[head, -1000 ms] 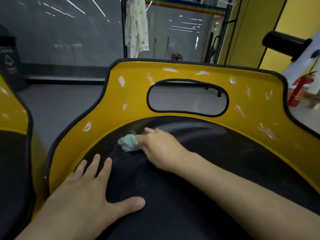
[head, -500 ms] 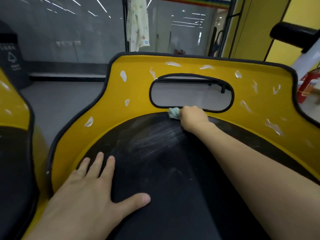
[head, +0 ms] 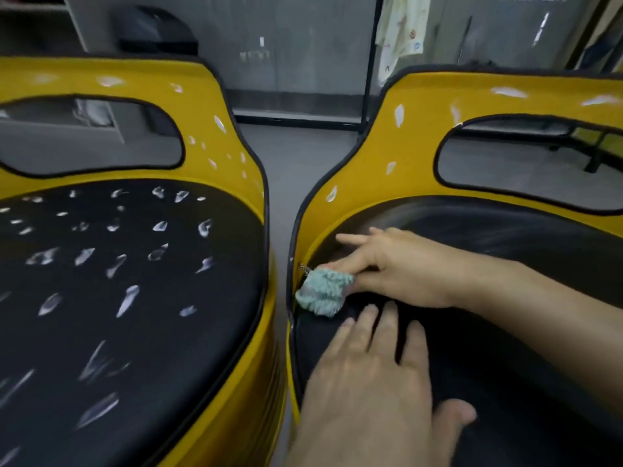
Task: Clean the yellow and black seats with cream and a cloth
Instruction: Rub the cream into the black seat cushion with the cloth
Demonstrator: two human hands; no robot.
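Right seat (head: 505, 332) black cushion, right hand (head: 397, 264) pinching teal cloth (head: 322, 293) at its edge, left hand (head: 367, 392) flat alongside

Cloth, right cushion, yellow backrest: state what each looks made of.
Cloth: pale green, nubby looped pile, probably microfibre or chenille.
Cushion: matte black, smooth, likely vinyl or leather.
Backrest: glossy yellow, sharp highlights, black piping, perhaps leatherette or plastic.
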